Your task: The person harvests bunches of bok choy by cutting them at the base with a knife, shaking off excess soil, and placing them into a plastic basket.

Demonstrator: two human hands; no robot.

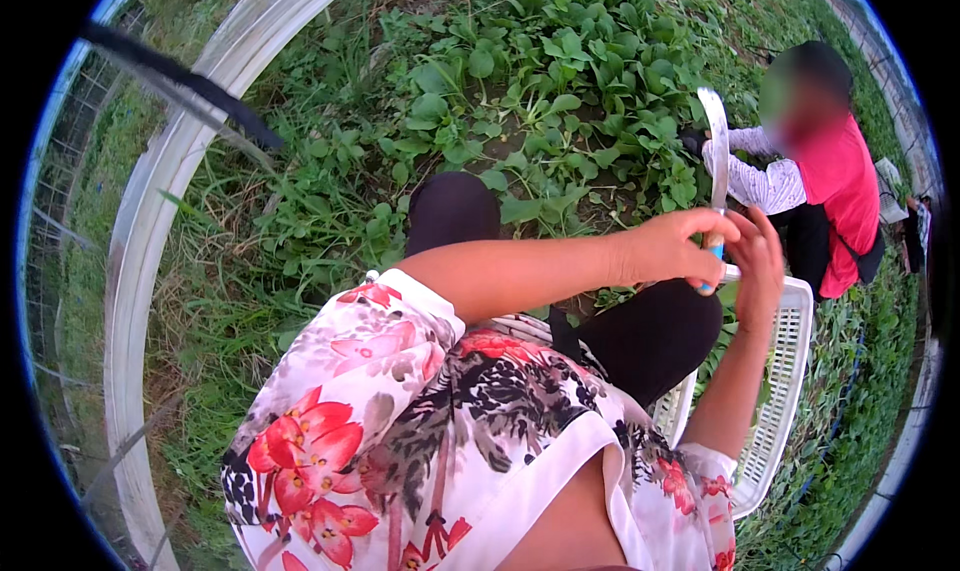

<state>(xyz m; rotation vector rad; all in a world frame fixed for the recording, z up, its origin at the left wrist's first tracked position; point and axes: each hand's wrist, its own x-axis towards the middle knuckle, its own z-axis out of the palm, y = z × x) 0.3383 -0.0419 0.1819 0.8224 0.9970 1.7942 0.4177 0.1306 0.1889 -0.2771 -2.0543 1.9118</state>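
Note:
My left hand (671, 248) reaches across to the right and grips the handle of a sickle (718, 151). The sickle's handle is light wood with a blue band, and its curved metal blade points up and away from me. Beside it is my right hand (756, 271), raised, with its fingers a little apart and no object visible in it. Its fingertips come close to the left fingers; whether they touch is unclear. Below the right hand stands a white slatted plastic basket (784, 391) with some green leaves inside, partly hidden by my forearm and knee.
Leafy green vegetables (585, 68) grow in front of me, with weeds and grass (232, 271) to the left. A pale curved edging (135, 271) runs along the far left. Another person (840, 196) in a red top crouches at the right. A dark strap-like strip (187, 83) hangs upper left.

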